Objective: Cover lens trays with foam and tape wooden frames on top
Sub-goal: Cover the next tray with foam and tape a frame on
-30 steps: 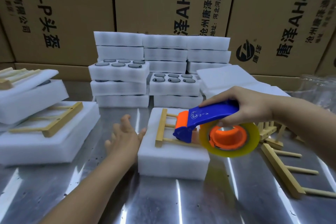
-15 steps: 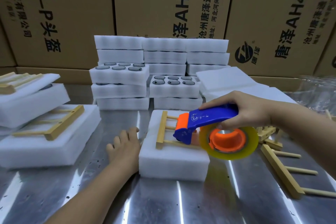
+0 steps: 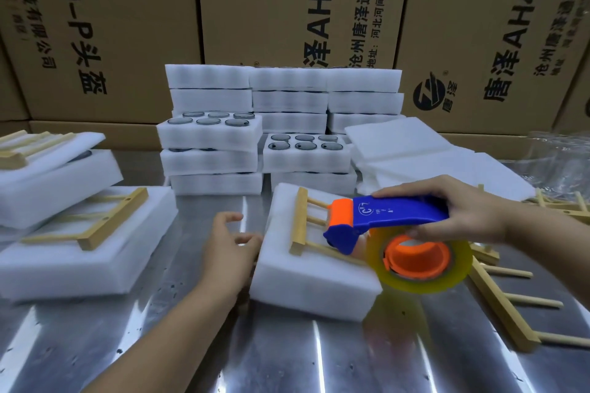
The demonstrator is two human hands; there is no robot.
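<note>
A white foam-covered tray (image 3: 306, 284) lies in front of me on the metal table, its left side tilted up. A wooden frame (image 3: 301, 226) rests on top of it. My right hand (image 3: 463, 210) grips a blue and orange tape dispenser (image 3: 392, 217) with a yellowish tape roll (image 3: 421, 260), its orange head down on the frame's rungs. My left hand (image 3: 230, 249) is at the tray's left edge, thumb against the foam, fingers loosely curled; whether it grips the edge is unclear.
Stacked foam trays with dark round lenses (image 3: 209, 137) stand behind, against cardboard boxes (image 3: 287, 9). Foam sheets (image 3: 424, 159) lie at the back right. Trays topped with frames (image 3: 79, 233) sit on the left. Loose wooden frames (image 3: 504, 300) lie on the right.
My left hand came down from the air to the tray's left edge, and that side of the tray has lifted. The dispenser stayed over the frame, shifting slightly.
</note>
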